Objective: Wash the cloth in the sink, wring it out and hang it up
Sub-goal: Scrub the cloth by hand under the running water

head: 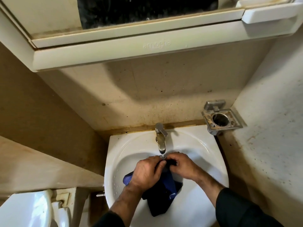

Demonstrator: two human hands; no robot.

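A dark blue and black cloth (164, 195) hangs down into the white sink (127, 149) from both my hands. My left hand (147, 172) grips its upper part from the left. My right hand (182, 164) pinches the bunched top of the cloth from the right. Both hands meet right under the spout of the chrome tap (160, 138), where a thin stream of water falls onto the cloth. The lower end of the cloth lies on the basin's front slope.
A metal tumbler holder (221, 118) is fixed to the wall at the sink's right rear. A cabinet with a mirror (147, 30) juts out overhead. A white toilet cistern (27, 210) stands at the lower left. Stained walls close in on both sides.
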